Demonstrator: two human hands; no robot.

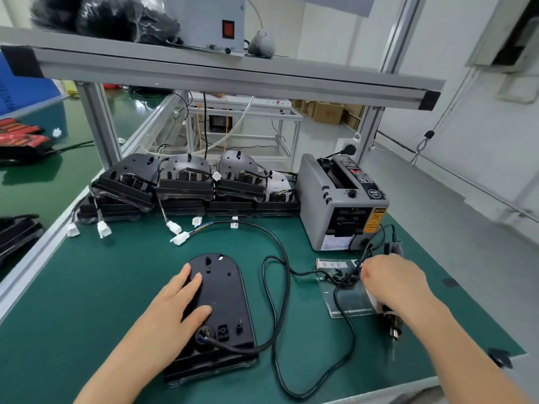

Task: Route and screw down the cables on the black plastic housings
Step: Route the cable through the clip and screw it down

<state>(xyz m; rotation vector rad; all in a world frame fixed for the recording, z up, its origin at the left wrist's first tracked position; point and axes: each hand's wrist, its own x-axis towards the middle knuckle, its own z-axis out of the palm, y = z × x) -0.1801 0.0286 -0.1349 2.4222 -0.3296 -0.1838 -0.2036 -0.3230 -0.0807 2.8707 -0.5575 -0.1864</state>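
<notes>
Green bench mat (pixel 96 287) carries stacked black housings (pixel 184 188).

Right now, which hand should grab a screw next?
Probably the right hand: it's beside the little screws and holds the screwdriver. The left hand lies flat on the black housing, likely steadying it.

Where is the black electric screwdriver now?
Head view, right side of the green mat: the black electric screwdriver is under the right hand, beside the clear screw bag, in front of the grey tape dispenser.
</notes>
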